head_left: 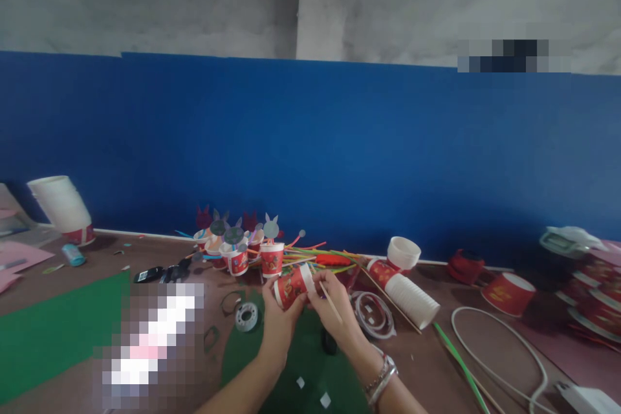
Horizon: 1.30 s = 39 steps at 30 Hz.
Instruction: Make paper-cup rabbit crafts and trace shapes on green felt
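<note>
Cup of red printed paper

Cup stack, obstacle near right hand

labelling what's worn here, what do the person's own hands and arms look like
The left hand and right hand are ungloved, and no sleeves show on the forearms. Silvery bands, one looking chain-like, circle the right wrist; the left wrist shows none.

Head-worn camera, single view: set above and behind the hands, facing forward and down. The forearms lie at close range; the table extends to both sides of the hands, the blue panel standing beyond them.
</note>
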Motion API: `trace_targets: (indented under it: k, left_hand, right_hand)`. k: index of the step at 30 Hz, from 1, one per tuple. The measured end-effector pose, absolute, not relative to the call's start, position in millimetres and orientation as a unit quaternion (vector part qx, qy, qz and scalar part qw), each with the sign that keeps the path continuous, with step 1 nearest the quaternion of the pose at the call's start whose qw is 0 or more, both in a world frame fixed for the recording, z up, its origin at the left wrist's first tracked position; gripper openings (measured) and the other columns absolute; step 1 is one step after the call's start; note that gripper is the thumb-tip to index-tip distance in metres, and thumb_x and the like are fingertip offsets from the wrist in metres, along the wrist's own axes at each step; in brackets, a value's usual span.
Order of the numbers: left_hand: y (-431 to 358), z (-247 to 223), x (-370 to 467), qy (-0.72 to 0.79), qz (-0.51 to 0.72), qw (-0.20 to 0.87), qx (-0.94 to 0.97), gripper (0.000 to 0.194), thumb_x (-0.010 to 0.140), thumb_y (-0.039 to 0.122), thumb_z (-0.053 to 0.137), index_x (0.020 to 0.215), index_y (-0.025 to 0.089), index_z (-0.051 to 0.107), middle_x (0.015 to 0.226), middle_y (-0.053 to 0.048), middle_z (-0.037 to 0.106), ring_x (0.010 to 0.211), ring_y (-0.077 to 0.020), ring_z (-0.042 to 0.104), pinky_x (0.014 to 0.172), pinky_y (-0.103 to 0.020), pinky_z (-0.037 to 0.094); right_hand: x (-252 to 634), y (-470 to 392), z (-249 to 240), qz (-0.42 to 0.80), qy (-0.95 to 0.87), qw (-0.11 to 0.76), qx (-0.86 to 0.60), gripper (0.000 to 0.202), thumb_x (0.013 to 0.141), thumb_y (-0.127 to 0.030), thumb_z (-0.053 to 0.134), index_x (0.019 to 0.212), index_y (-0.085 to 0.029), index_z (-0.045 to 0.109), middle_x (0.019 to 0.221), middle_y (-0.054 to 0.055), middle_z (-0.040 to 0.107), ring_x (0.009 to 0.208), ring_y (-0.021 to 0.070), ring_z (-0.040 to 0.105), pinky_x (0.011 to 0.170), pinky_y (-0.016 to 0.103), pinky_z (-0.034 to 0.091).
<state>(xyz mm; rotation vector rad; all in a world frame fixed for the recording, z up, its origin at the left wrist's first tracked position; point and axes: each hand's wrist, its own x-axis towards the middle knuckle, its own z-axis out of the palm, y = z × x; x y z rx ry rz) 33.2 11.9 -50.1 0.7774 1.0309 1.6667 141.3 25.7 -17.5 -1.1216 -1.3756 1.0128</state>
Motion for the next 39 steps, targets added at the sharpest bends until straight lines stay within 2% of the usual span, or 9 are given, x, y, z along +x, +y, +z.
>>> trace_targets:
  k: [5,12,19,27,39]
  left_hand:
    - [9.8,-48.2,34.1,0.428,0.683,0.491,0.331,0.067,0.063,0.030,0.077,0.115,0.023,0.035,0.105,-0.007,0.061,0.092,-0.0206,0.063,0.084,-0.035,0.047]
    - [11.5,-48.9,33.8,0.463,0.670,0.463,0.349,0.065,0.062,0.030,0.077,0.113,0.023,0.037,0.101,-0.006,0.061,0.092,-0.0212,0.062,0.084,-0.034,0.047]
    - [13.1,-51.2,32.0,0.420,0.676,0.491,0.354,0.061,0.067,0.032,0.074,0.115,0.023,0.037,0.105,-0.006,0.063,0.096,-0.0211,0.062,0.083,-0.034,0.047]
    - [8.2,-42.2,34.5,0.442,0.661,0.495,0.350,0.060,0.064,0.034,0.076,0.111,0.022,0.041,0.096,-0.003,0.064,0.085,-0.0198,0.063,0.070,-0.030,0.049]
    - [7.8,-43.0,35.6,0.443,0.651,0.502,0.356,0.055,0.064,0.034,0.075,0.106,0.020,0.044,0.087,-0.001,0.061,0.075,-0.0162,0.059,0.058,-0.025,0.047]
  right_hand:
    - [142.3,26.3,-18.9,0.440,-0.588,0.505,-0.452,0.017,0.071,-0.023,0.055,0.087,-0.020,0.051,0.071,0.000,0.061,0.063,0.0177,0.063,0.060,0.030,0.054]
    - [143.1,26.7,-11.9,0.407,-0.598,0.495,-0.482,0.018,0.065,-0.015,0.052,0.082,-0.020,0.055,0.071,0.001,0.065,0.064,0.0178,0.061,0.056,0.026,0.048]
    - [146.4,28.8,-10.5,0.427,-0.603,0.500,-0.452,0.019,0.068,-0.026,0.062,0.083,-0.017,0.055,0.068,0.002,0.063,0.061,0.0164,0.059,0.057,0.026,0.047]
    - [151.0,30.1,-19.0,0.392,-0.628,0.501,-0.448,0.018,0.072,-0.023,0.057,0.089,-0.018,0.054,0.070,0.001,0.063,0.060,0.0162,0.058,0.055,0.025,0.045]
    - [148.4,28.7,-7.5,0.413,-0.604,0.501,-0.462,0.023,0.062,-0.011,0.048,0.082,-0.018,0.058,0.072,0.002,0.068,0.069,0.0197,0.063,0.062,0.027,0.046]
